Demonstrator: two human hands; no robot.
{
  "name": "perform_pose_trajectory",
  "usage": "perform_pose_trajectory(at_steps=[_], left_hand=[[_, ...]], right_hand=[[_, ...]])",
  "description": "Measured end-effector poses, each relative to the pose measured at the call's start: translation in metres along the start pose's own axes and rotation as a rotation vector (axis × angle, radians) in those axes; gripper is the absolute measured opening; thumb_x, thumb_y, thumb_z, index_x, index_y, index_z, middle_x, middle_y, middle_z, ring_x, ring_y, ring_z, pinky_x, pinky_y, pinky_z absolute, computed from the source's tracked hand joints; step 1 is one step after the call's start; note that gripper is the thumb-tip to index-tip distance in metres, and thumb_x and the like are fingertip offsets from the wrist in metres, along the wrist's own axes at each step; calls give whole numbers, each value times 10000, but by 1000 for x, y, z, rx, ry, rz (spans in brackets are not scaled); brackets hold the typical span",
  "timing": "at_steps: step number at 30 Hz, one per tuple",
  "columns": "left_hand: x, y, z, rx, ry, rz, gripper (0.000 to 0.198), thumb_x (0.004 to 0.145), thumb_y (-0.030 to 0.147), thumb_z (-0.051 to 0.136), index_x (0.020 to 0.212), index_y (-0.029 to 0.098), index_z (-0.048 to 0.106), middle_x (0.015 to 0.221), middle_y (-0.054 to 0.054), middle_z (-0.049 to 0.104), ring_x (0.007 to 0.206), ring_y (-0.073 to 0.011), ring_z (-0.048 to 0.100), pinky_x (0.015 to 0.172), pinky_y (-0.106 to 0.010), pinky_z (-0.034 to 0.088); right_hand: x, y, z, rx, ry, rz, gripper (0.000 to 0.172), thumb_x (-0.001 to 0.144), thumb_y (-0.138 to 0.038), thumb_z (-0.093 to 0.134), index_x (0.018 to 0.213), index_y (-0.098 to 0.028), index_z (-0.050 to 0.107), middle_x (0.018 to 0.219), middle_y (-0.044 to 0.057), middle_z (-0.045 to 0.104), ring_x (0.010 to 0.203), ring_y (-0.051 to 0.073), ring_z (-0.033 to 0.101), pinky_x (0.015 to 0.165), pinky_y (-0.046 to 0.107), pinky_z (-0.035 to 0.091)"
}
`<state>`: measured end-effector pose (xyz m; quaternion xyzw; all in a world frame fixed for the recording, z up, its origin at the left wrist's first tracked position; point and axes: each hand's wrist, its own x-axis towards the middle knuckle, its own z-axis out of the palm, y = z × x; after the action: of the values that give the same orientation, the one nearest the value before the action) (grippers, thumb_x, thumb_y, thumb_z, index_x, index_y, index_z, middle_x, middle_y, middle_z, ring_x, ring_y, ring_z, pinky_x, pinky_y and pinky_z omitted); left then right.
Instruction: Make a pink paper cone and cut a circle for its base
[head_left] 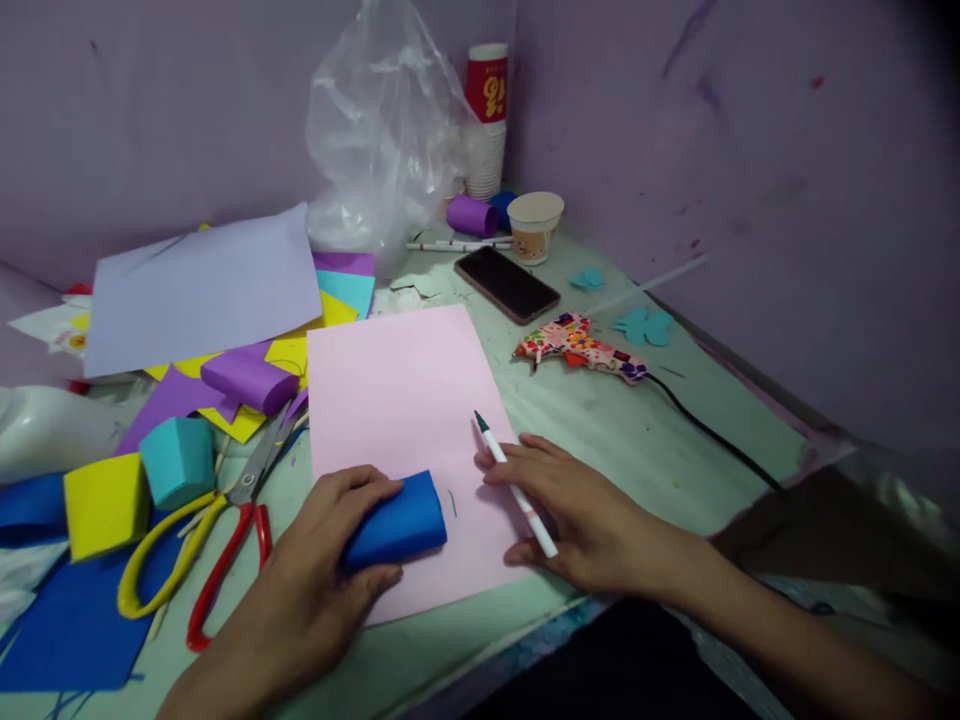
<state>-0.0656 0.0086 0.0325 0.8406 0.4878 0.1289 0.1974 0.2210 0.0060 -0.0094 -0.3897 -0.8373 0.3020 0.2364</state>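
Observation:
My left hand is closed around a blue foam piece, a flattened roll lying on a pink sheet. Just right of the roll, a short dark curved line is drawn on the sheet. In my right hand rests a white marker, held between fingers and thumb over the sheet's right edge. Its dark green tip points up and away from me, apart from the paper. Scissors with yellow and red handles lie left of my left hand.
At right lies a floral glue gun with a black cord. A phone, a paper cup and a plastic bag are farther back. Purple, yellow and turquoise pieces crowd the left, beside a white bottle.

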Motion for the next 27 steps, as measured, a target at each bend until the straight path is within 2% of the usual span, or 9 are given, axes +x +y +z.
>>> perform_pose_trajectory(at_steps=[4,11,23,27], left_hand=[[2,1,6,-15,21,48,463,779,232,600,1218,315,480,1235,-53,502,1109,-223,558,884,-328,517],[-1,-1,10,-72,59,71,440,790,219,604,1210,298,499,1225,-81,516,1096,-251,565,871,-375,528],[-2,-5,23,-122,127,98,482,810,258,614,1265,276,456,1330,-82,488,1210,-251,497,1010,-423,441],[-2,-5,25,-105,130,117,480,813,241,606,1268,269,455,1332,-91,489,1221,-259,488,1005,-455,444]], right_hand=[[-1,1,2,2,27,5,589,744,-368,702,1258,-218,457,1293,88,556,1232,226,472,1113,482,236],[0,0,1,18,48,-4,574,746,-394,696,1245,-238,459,1270,77,578,1212,232,491,1093,506,262],[2,0,0,35,46,-11,558,750,-392,692,1239,-223,485,1240,91,593,1208,242,492,1094,486,256],[-1,1,-1,24,38,-15,546,757,-388,683,1236,-219,484,1242,87,591,1233,244,469,1095,492,256]])
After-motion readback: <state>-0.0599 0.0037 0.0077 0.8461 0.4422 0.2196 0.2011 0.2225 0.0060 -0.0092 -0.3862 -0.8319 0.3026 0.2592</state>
